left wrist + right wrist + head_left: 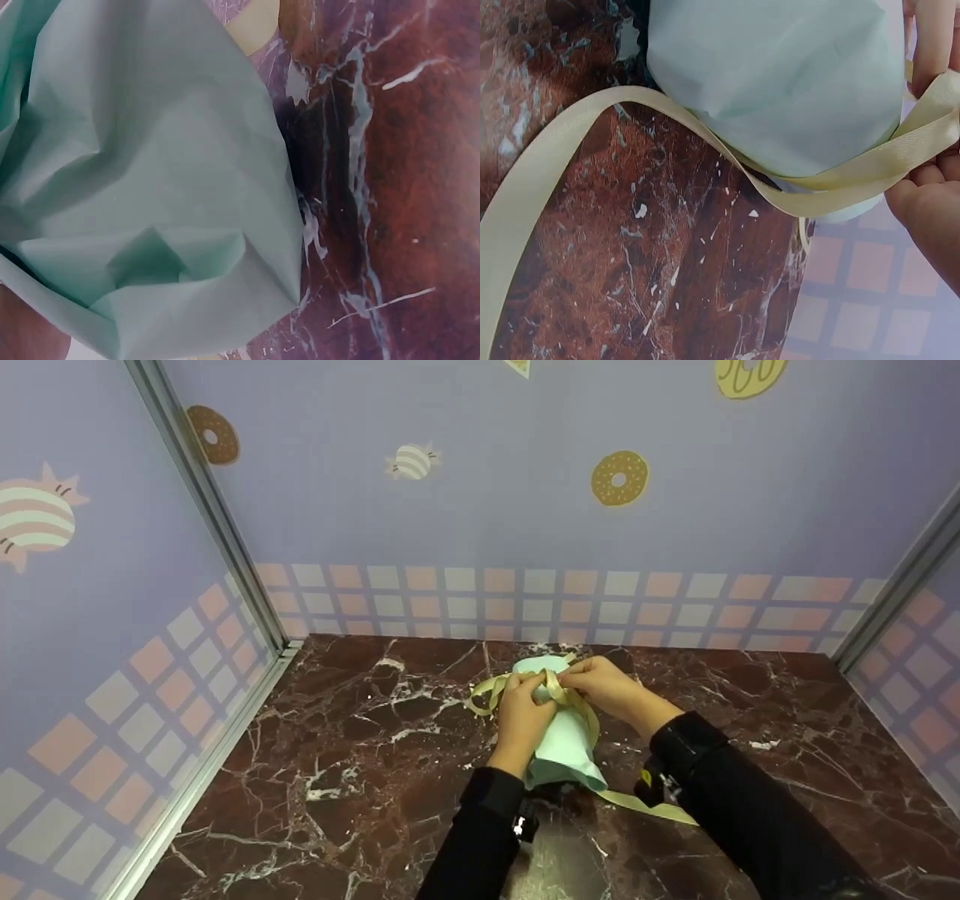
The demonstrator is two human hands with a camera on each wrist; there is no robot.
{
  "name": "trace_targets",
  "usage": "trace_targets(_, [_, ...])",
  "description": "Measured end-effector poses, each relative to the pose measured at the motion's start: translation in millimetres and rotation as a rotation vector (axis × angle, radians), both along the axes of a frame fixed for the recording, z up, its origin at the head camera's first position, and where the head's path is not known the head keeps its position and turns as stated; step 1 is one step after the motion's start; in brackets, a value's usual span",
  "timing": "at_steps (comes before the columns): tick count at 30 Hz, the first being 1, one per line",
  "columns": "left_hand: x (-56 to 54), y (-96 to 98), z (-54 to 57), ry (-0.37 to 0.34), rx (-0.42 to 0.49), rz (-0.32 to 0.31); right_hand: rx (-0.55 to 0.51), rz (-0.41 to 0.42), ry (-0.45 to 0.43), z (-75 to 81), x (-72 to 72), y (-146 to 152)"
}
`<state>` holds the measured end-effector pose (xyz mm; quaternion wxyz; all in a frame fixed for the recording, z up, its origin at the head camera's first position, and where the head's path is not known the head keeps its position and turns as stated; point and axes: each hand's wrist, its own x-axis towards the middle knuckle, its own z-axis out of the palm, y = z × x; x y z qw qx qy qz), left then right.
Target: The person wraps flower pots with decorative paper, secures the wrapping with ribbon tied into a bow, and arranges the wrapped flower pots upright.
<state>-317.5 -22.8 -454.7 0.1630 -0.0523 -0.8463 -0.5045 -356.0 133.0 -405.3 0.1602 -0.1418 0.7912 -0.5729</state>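
A package wrapped in mint-green paper [566,739] lies on the marble-patterned surface, its crumpled, folded paper end [172,277] filling much of the left wrist view. Pale yellow ribbon [491,690] passes around it, with loops near its far part. My left hand [521,724] pinches the ribbon on top of the package, thumb and finger close together. Just to the right, my right hand [611,688] pinches another part of the ribbon. The right wrist view shows ribbon [840,196] drawn along the package into those fingers. How the strands cross between the hands is hidden.
A long ribbon tail [649,808] trails over the dark red marble-patterned tabletop [360,795] below my right forearm. Behind stands a purple wall [495,517] with sweets and checks printed on it; a similar panel [97,622] closes the left side.
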Motion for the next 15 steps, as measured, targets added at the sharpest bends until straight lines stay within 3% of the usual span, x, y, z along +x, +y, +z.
trace_targets(12, [-5.1, -6.3, 4.1, -0.06, 0.063, 0.006, -0.071, 0.032, -0.03, -6.5, 2.7, 7.1])
trace_targets(15, [-5.3, -8.8, 5.2, -0.087, 0.095, -0.003, -0.031, 0.03, 0.002, -10.2, 3.5, 12.1])
